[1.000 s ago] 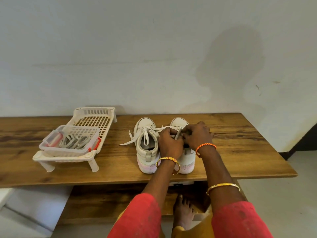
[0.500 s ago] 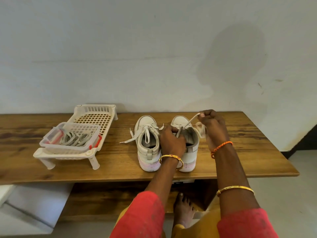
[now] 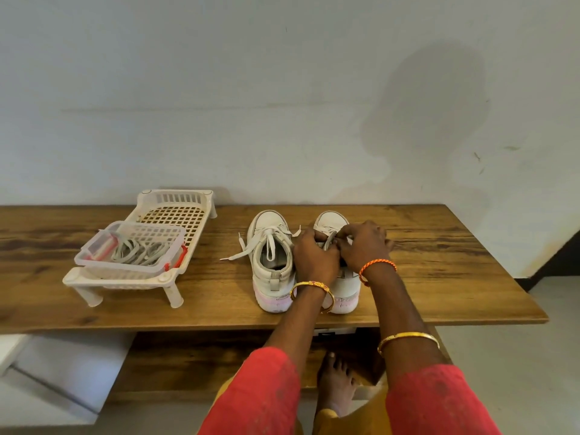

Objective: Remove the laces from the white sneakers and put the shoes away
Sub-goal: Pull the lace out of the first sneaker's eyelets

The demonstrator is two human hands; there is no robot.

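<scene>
Hands (image 3: 340, 251) on right sneaker's lace (image 3: 329, 240)

The surface (image 3: 439, 262) under the hands is wood with dark streaked grain and a low sheen. The sneakers (image 3: 271, 262) look like matt off-white cloth or leather over smooth rubbery soles tinged pink; their laces (image 3: 270, 243) are flat woven cloth. Left of the left hand (image 3: 315, 259), the rack (image 3: 175, 215) is glossy cream plastic lattice.

Your passage: bare wooden tabletop (image 3: 439, 262) right of sneakers (image 3: 271, 262). Obstacle left: white plastic rack (image 3: 175, 215) bearing lace container (image 3: 131, 255).
</scene>
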